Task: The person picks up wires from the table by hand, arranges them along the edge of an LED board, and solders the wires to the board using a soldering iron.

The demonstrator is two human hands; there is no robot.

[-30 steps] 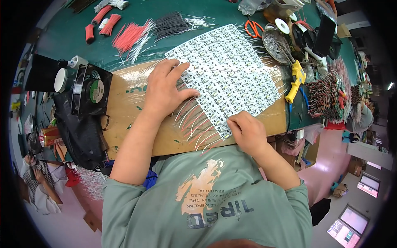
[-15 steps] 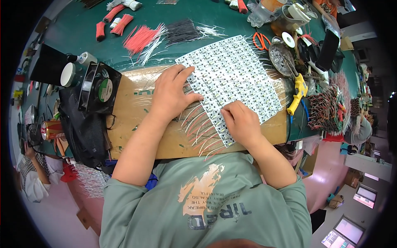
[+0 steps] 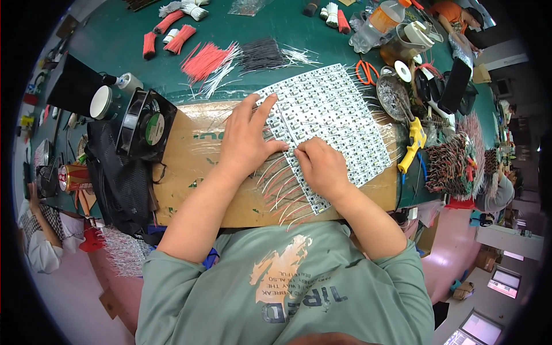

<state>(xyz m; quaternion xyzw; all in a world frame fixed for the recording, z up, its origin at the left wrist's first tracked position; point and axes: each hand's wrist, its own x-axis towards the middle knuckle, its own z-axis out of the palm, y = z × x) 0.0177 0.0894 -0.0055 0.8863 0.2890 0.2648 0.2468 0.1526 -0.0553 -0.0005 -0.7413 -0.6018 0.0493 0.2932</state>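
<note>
Head view is showing a white sheet of small circuit boards lying aslant on brown cardboard, its lowest corner pointing toward the shirt. Left hand is spreading its fingers, thumb well apart from them, the tips resting along the sheet's left edge; right hand is bending its fingers over the lower left part, thumb and forefinger close together, though whether they are pinching anything I cannot tell. Red and white wires are fanning out below the left thumb, so a sideways slide of the palm or forearm could be snagging them and straining their joints. Uneven pressure from the two hands could be skewing or flexing the sheet. For room, bare cardboard is showing between the left forearm and the black fan; on the right, only a narrow strip is separating the sheet from the yellow-handled tool. Beyond the far edge, orange-handled scissors and a metal dish are crowding the upper right corner, while the near corner is sitting close to the cardboard's front edge.
</note>
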